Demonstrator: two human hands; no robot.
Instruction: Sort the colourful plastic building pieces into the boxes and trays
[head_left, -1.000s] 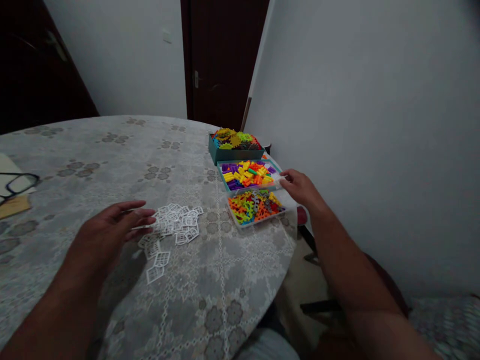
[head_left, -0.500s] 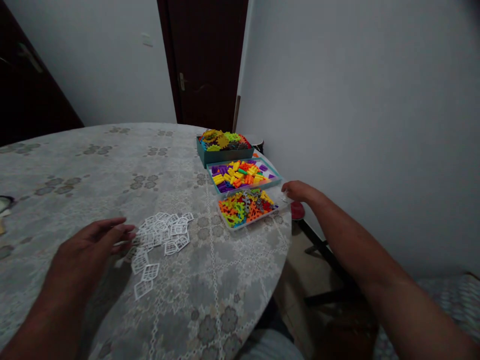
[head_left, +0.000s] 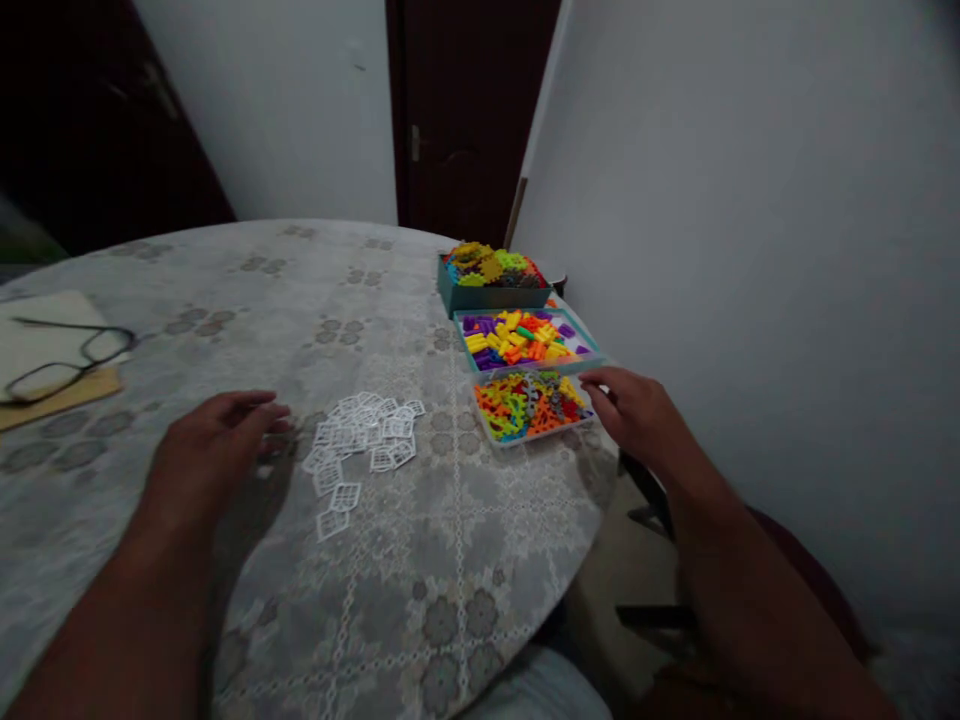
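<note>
Bending softly, the fingers of the left hand (head_left: 214,440) are partly open, with gaps between them, and I see nothing in them. They point at a messy pile of white pieces (head_left: 364,430), just beside it but apart. The pieces are flat, like tiny window frames, and two lie at the near end of the pile.

On the right hand (head_left: 630,405), the thumb and first finger are close together by the right edge of the front tray (head_left: 504,440). I can't tell if they touch it or pinch something. This see-through tray is full of bumpy bits, orange, lime, grey, yellow and red.

Just behind it is a tray with a blue-green edge (head_left: 459,335), holding yellow, purple and orange sticks. Behind that is a deep green-blue box (head_left: 495,299), heaped with toothed wheels. Everything sits on a flowery tablecloth (head_left: 397,610). Far to the left, dark glasses (head_left: 112,345) lie on pale paper (head_left: 52,305).
</note>
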